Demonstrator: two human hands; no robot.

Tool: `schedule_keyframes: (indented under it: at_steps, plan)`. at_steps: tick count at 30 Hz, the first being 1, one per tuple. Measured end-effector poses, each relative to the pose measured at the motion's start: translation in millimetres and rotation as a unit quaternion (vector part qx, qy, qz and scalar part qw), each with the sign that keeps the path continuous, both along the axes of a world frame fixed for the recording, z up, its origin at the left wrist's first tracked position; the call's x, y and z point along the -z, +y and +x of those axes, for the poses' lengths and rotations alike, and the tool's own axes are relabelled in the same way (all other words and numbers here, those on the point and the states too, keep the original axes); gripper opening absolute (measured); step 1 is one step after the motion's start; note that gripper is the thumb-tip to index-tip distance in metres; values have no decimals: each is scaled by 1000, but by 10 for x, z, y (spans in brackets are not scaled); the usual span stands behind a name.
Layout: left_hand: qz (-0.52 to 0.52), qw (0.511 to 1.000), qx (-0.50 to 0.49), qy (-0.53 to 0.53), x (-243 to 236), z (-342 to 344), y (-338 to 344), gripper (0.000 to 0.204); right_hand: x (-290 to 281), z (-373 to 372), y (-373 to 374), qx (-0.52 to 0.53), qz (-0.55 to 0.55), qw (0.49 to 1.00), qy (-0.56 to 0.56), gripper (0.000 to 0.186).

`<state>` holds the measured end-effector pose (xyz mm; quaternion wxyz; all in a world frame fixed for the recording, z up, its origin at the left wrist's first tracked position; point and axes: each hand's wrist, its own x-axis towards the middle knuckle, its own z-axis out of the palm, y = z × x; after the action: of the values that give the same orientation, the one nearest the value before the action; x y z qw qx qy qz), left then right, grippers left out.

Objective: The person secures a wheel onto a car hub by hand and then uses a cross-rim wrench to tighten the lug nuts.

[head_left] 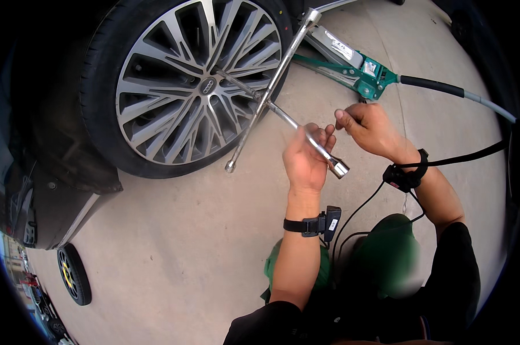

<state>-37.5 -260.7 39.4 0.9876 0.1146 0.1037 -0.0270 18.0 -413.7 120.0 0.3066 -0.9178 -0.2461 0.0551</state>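
A chrome four-way lug wrench (pixel 279 112) stands out from the hub area of a car wheel (pixel 173 86), with one arm reaching in among the spokes beside the centre cap. Its near arm, ending in a socket, crosses my left hand (pixel 306 164). That hand is palm up and slightly blurred, its fingers loosely curled about the bar. My right hand (pixel 373 131) hovers to the right of it, fingers curled in and thumb against them, near the left fingertips. I see nothing in the right hand, and it is apart from the wrench.
A green and grey floor jack (pixel 366 75) with a long handle (pixel 432 86) stands right of the wheel. Dark car bodywork (pixel 58 190) fills the left. A spare wheel (pixel 74 275) stands at lower left on the concrete floor (pixel 173 264). Black cables run from my wrist straps.
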Motion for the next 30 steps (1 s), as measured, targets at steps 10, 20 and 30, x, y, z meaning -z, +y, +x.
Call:
schedule_keyframes:
  at_steps: [10,20,30]
  plan:
    - [-28,999,15,-29,32,-9,-4,28,-853,1235,548,-158,-200,826,-503,38]
    - [-102,989,51,-92,12,26,-70,27,1589,1599,321,87,253,962,53,38]
    - [-74,989,43,-118,26,124,-35,28,1726,473,892,135,205,967,-73,32]
